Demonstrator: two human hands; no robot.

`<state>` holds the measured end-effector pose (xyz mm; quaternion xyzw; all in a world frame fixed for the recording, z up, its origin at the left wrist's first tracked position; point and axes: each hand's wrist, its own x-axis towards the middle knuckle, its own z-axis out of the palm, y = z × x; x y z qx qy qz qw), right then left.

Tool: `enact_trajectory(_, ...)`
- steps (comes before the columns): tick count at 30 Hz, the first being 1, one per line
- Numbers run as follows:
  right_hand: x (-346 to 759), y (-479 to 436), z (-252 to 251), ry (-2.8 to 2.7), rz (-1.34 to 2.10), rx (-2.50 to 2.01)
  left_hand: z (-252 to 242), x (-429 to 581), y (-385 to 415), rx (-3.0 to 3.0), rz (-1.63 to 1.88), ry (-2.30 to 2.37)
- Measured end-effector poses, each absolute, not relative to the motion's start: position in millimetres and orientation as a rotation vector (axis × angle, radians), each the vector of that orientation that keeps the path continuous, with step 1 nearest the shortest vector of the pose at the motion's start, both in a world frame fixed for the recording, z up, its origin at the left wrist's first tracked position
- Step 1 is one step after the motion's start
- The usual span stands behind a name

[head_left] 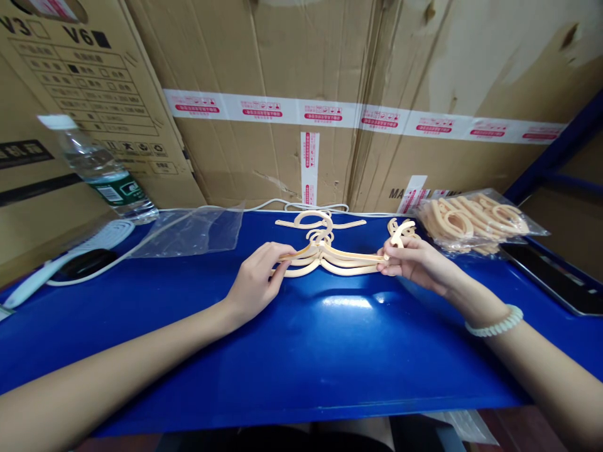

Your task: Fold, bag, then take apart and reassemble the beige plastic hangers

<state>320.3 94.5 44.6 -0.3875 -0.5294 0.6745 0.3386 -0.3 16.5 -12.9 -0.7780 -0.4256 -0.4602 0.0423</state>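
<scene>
Several beige clothes hangers (346, 255) lie stacked at the middle of the blue table, their hooks toward the back. My left hand (257, 276) pinches the left arm end of the upper hanger between thumb and fingers. At the opposite end, my right hand (417, 260) is closed on the right arm tip. A small curved beige piece (404, 232) sticks up at the right fingers; whether they hold it too is unclear. Behind the stack rests another beige hanger (348, 224). Just beyond my right hand are more small beige parts (394, 227), partly hidden.
A clear bag of beige hanger parts (475, 220) sits at right, beside a black phone-like slab (551, 276). On the left are a water bottle (117, 185), a pale hairbrush (106, 237), a black rounded object (89, 263) and a flat plastic bag (198, 232). Cardboard (264, 163) walls the back.
</scene>
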Motion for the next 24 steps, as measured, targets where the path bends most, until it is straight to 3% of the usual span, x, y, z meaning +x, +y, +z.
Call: enact_trajectory(24,309.8,88.0,28.0,-1.52,1.27,-1.028,-13.9,-0.1,14.7,-2.497,-1.391,-1.308)
